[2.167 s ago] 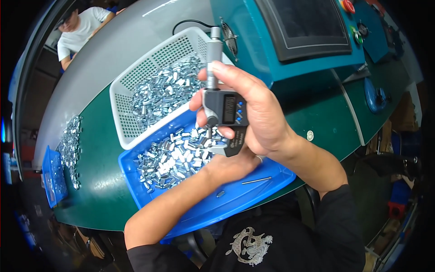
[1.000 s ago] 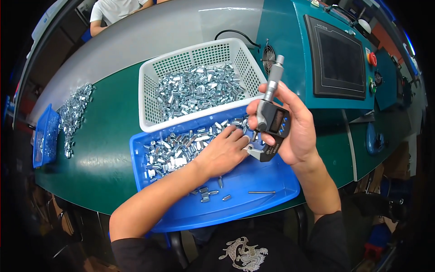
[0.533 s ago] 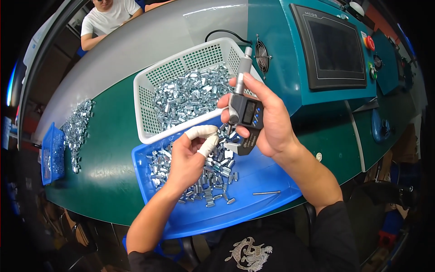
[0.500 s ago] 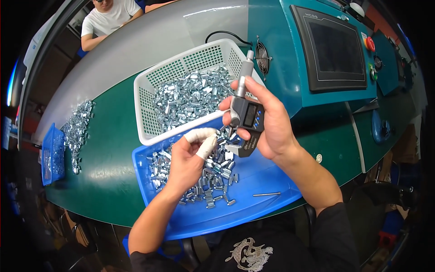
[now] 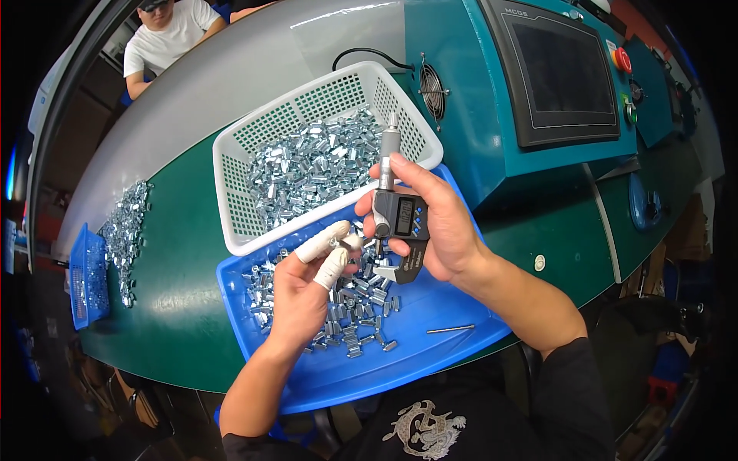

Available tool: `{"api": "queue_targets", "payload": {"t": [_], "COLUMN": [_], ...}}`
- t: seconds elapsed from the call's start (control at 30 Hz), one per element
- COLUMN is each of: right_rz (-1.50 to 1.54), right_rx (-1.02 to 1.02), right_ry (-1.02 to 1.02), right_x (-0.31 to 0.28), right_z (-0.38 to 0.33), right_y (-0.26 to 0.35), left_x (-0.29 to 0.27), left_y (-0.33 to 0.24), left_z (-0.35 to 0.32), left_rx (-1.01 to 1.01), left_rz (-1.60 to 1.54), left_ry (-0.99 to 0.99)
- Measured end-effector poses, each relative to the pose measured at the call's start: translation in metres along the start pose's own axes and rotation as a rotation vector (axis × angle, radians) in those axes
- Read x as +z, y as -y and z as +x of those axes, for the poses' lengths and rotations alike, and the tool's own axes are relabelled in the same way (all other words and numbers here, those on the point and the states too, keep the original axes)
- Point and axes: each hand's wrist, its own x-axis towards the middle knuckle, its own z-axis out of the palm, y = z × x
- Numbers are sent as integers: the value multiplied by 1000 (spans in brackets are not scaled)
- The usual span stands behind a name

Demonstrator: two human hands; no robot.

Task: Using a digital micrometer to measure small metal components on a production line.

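Observation:
My right hand (image 5: 446,219) grips a digital micrometer (image 5: 403,219), its thimble pointing up and its dark frame hanging down. Figures show on its small display. Close by on the left, my left hand (image 5: 306,280) has white coverings on several fingers. Those fingers are pinched together on a small shiny metal part (image 5: 334,243), mostly hidden by the fingertips and apart from the micrometer's jaws. Both hands are above a blue tray (image 5: 430,361), where many short, elongated metal parts (image 5: 357,319) lie in a loose heap.
Behind the tray, a white perforated basket (image 5: 231,192) holds many similar parts. More lie piled (image 5: 127,230) beside a blue basket (image 5: 91,276) at left. A thin metal rod (image 5: 451,329) lies in the tray. A teal machine (image 5: 469,115) stands at right; a person (image 5: 165,34) sits across.
My left hand has drawn back to the left, away from the micrometer. The micrometer has come slightly down and left, now more upright. The camera view has shifted a little.

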Motion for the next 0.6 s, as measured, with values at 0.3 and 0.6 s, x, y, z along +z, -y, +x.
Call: {"api": "queue_targets", "payload": {"t": [0.3,0.6], "right_rz": [43,63], "right_rx": [27,25], "right_ry": [10,16], "right_x": [1,0], "right_z": [-1,-2], "right_y": [1,1], "left_x": [-3,7], "left_y": [3,-1], "left_z": [-10,-12], "left_rx": [75,-32], "left_rz": [-54,-55], "left_ry": [13,71]}}
